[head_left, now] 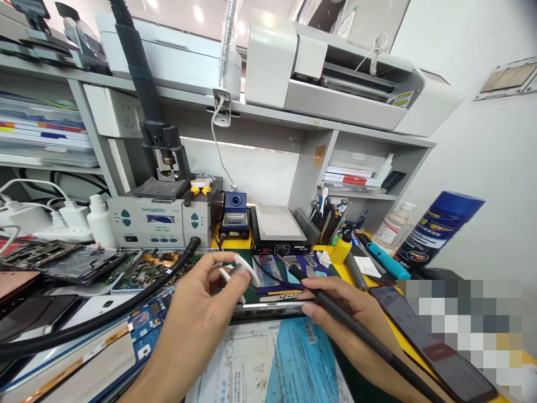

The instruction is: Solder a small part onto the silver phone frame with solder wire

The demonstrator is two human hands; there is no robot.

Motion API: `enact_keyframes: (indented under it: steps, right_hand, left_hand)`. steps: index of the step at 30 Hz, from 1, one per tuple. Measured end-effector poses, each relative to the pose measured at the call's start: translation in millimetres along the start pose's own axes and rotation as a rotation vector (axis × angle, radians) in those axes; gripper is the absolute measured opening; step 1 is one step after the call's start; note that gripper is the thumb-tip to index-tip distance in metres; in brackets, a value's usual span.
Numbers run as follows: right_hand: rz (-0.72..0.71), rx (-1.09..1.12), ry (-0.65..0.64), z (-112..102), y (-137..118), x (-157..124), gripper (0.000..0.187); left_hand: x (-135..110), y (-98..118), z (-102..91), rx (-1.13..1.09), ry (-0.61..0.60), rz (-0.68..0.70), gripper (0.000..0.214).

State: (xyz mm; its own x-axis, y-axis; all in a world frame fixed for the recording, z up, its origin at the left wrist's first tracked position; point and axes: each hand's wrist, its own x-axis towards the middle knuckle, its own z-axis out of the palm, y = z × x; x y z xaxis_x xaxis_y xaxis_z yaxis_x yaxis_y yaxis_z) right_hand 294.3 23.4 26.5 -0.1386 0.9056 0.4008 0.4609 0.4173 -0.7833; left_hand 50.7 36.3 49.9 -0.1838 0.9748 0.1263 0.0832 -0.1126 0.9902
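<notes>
My left hand is closed on a small white spool, held between thumb and fingers. The wire or braid wound on it is too small to make out. My right hand holds a black soldering iron, its thin tip pointing away and to the left. The thumb and fingers of that hand also touch the right end of a slim device with a shiny edge, tilted up between my hands. Part of its left end is hidden behind my left hand. A blue and white printed sheet lies beneath.
At the back stand a hot-air station, an iron holder and a heating plate. A black hose crosses opened devices on the left. To the right are a yellow bottle, a blue spray can and a dark phone.
</notes>
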Motion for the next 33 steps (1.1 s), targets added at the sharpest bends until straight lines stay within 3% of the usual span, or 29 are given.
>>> enact_keyframes:
  steps: [7,17,28,33]
  right_hand:
    - [0.085,0.198,-0.020,3.4,5.6,4.9,0.022]
    - [0.090,0.211,-0.074,3.9,13.7,-1.8,0.031]
    - [0.090,0.228,0.023,0.7,15.1,-0.1,0.033]
    - [0.082,0.273,0.130,2.3,18.1,7.4,0.034]
  left_hand:
    - [3.6,-4.1,-5.5,-0.054,-0.081,-0.093,0.037]
    - [17.3,-19.4,-11.8,-0.076,-0.100,-0.108,0.050]
    - [18.1,-16.8,-13.5,-0.142,-0.066,-0.063,0.052]
    - [26.4,-15.1,-21.8,-0.217,-0.065,-0.023,0.057]
